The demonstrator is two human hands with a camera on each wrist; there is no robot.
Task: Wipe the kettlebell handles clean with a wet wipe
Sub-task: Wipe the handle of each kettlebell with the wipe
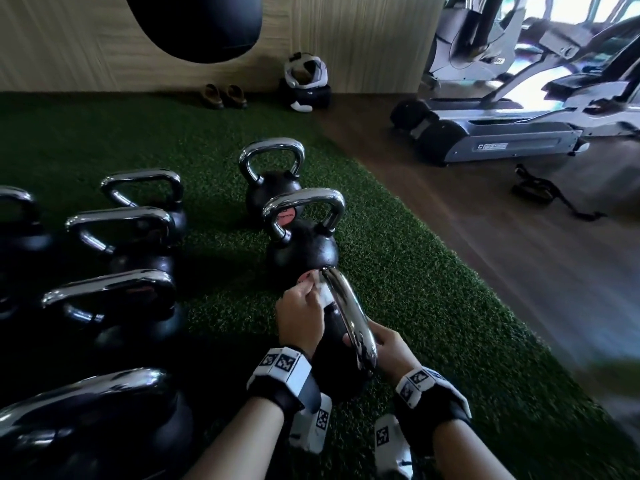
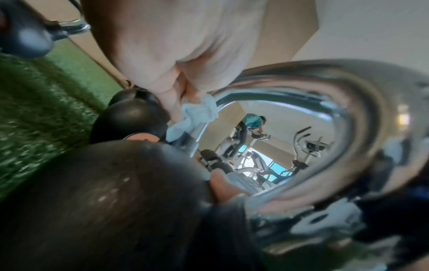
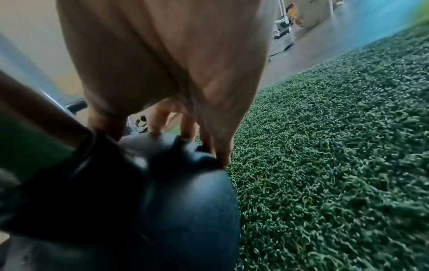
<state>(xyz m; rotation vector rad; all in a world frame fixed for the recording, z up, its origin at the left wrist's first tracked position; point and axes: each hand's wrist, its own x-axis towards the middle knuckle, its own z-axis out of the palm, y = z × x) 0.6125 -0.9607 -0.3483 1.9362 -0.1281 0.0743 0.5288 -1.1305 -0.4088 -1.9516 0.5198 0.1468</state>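
Observation:
A black kettlebell (image 1: 334,362) with a chrome handle (image 1: 349,317) stands on green turf right in front of me. My left hand (image 1: 301,313) pinches a white wet wipe (image 1: 325,299) against the far end of that handle. The left wrist view shows the crumpled wipe (image 2: 197,117) pressed on the handle (image 2: 325,110) where it bends down to the ball (image 2: 104,201). My right hand (image 1: 389,348) grips the near end of the handle, thumb on one side and fingers on the other. In the right wrist view its fingertips (image 3: 220,152) touch the top of the ball (image 3: 185,201).
Several more chrome-handled kettlebells stand on the turf (image 1: 398,271), two just beyond (image 1: 301,233) and others to the left (image 1: 114,296). A punching bag (image 1: 197,26) hangs ahead. Shoes (image 1: 225,95) and a headset (image 1: 306,74) lie by the wall. Treadmills (image 1: 502,140) stand on wooden floor to the right.

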